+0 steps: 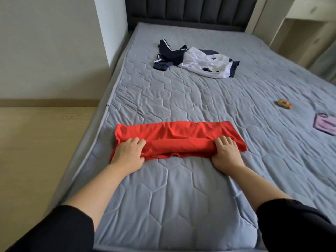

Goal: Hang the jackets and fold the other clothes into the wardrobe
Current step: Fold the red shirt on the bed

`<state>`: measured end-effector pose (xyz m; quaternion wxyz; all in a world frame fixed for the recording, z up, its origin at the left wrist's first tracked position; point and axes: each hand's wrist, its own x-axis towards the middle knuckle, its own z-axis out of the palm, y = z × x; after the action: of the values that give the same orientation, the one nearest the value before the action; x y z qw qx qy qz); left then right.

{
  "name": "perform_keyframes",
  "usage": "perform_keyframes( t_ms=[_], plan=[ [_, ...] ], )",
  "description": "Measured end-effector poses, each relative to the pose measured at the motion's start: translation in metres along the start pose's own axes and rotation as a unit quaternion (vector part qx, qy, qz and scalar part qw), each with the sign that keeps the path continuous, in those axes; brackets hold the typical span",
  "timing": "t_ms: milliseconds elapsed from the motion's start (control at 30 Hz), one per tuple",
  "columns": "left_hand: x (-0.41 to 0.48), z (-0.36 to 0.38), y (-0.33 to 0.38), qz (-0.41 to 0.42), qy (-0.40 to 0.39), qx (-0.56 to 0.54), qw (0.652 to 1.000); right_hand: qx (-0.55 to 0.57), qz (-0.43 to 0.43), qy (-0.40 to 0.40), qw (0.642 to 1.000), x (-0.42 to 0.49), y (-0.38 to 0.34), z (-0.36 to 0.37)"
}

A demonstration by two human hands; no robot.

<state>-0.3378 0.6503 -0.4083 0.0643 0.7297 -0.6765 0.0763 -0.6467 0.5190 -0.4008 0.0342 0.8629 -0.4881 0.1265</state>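
Note:
A red garment (174,135) lies folded into a long band across the near part of the grey quilted mattress (181,188). My left hand (129,153) grips the band's near edge at its left end, fingers curled over the fold. My right hand (227,153) grips the same edge at the right end. Farther up the bed lies a crumpled navy and white garment (196,60), untouched.
A small yellow and orange toy (284,104) and a flat lilac item (325,125) lie at the bed's right side. A dark padded headboard (190,10) stands at the far end, with pale wooden furniture (305,24) at the back right. Wooden floor (36,151) is on the left.

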Motion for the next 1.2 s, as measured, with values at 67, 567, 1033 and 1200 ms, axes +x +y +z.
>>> perform_keyframes(
  t_ms=[67, 567, 1033, 1200],
  plan=[
    [-0.013, 0.006, 0.001, 0.009, 0.055, 0.006, 0.998, -0.009, -0.022, -0.013, 1.000, -0.005, 0.001, 0.003],
    [0.015, -0.097, -0.013, -0.175, 0.132, -0.175, 0.960, -0.037, 0.112, 0.222, 0.968, 0.046, -0.025, -0.080],
    [0.014, -0.059, -0.001, -0.073, -0.024, -0.077, 0.994, -0.033, 0.192, 0.000, 0.981, 0.044, -0.008, -0.034],
    [0.005, -0.019, 0.035, -0.032, -0.107, -0.057, 0.992, 0.256, 0.332, -0.065, 0.905, 0.035, 0.026, -0.014]
  ],
)
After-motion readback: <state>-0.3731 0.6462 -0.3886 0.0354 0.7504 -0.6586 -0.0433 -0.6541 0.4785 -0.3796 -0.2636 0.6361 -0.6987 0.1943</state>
